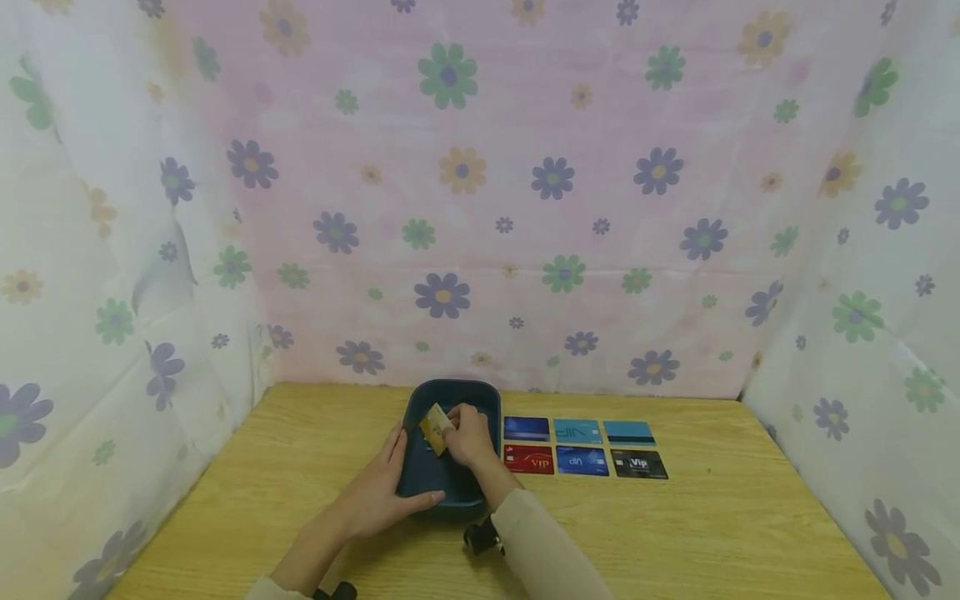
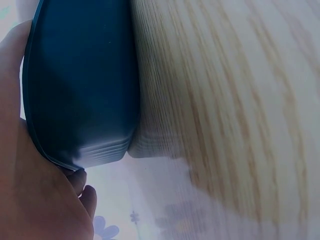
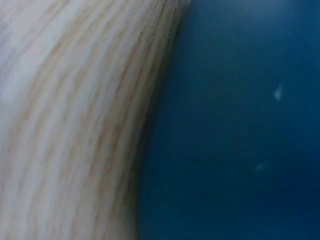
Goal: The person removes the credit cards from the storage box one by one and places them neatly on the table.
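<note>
A dark blue rectangular container [image 1: 450, 487] stands on the table. My left hand [image 1: 375, 492] holds it at the left, with the fingers along the side and the thumb reaching over the front rim. In the left wrist view the left hand [image 2: 35, 190] lies along the rim of the container [image 2: 85, 75]. Inside the container's opening, my right hand [image 1: 471, 435] pinches a yellow card [image 1: 434, 430], which is tilted. A small pale bit shows under the card, too little to identify. The right wrist view shows only the container's wall [image 3: 230, 125] and the table, no fingers.
Several cards lie in two rows on the wooden table [image 1: 712, 517], right of the container: among them a red VIP card [image 1: 529, 460], a black Vip card [image 1: 639, 464] and a teal card [image 1: 630, 433]. Flower-printed cloth [image 1: 480, 225] encloses the back and sides.
</note>
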A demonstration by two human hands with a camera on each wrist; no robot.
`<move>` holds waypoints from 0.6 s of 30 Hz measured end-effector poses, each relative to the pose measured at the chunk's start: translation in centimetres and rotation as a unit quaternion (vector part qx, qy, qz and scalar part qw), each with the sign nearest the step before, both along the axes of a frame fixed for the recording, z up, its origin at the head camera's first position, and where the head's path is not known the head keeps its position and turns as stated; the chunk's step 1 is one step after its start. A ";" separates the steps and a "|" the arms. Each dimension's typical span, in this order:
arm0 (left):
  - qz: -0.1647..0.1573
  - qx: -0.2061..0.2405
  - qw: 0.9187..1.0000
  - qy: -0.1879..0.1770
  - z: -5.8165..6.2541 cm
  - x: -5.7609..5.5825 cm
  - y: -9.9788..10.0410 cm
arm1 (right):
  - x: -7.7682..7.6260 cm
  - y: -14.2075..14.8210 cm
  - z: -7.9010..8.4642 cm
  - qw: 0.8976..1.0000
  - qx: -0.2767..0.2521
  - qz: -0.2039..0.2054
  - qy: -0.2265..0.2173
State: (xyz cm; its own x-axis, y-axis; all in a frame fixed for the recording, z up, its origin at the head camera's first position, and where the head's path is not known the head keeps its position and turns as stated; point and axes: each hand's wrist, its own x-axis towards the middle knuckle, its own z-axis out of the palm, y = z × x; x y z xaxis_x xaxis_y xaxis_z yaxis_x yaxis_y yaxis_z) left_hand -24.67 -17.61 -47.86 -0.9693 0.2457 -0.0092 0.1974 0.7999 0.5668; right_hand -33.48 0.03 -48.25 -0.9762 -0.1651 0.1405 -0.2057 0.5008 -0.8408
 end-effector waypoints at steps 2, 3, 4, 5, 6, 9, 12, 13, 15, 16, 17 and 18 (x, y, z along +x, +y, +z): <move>0.001 0.002 1.000 0.002 -0.1 -0.1 0.0 | -0.1 0.0 -0.1 1.000 -0.010 -0.005 -0.001; 0.000 0.003 1.000 0.002 -0.1 -0.1 0.0 | -0.1 0.0 -0.1 1.000 -0.016 -0.006 -0.001; 0.001 0.002 1.000 0.003 -0.1 -0.1 0.0 | -0.1 0.0 -0.1 1.000 -0.020 -0.009 -0.002; 0.001 0.001 1.000 0.004 -0.2 -0.1 0.0 | 0.0 0.0 -0.1 1.000 -0.024 -0.011 -0.003; 0.002 0.000 1.000 0.004 -0.2 -0.1 -0.1 | 0.1 0.0 0.0 1.000 -0.026 -0.013 -0.002; 0.003 -0.004 1.000 0.006 -0.2 -0.1 -0.1 | 0.3 0.0 0.1 0.999 -0.046 -0.013 -0.015; 0.004 -0.006 1.000 0.009 -0.3 -0.1 -0.1 | 0.3 0.0 0.1 0.996 -0.074 -0.006 -0.042; 0.004 -0.006 1.000 0.010 -0.3 -0.1 -0.1 | 0.3 0.0 0.0 0.995 -0.085 -0.003 -0.054; 0.003 -0.006 1.000 0.011 -0.3 -0.1 -0.1 | 0.3 -0.1 -0.1 0.993 -0.097 0.002 -0.065; 0.003 -0.006 1.000 0.011 -0.3 -0.1 -0.1 | 0.2 -0.1 -0.1 0.993 -0.098 0.002 -0.066; 0.003 -0.006 1.000 0.011 -0.3 -0.1 -0.1 | 0.1 -0.2 -0.2 0.993 -0.097 0.002 -0.067; 0.003 -0.005 1.000 0.011 -0.3 -0.1 -0.1 | 0.1 -0.2 -0.2 0.993 -0.097 0.003 -0.068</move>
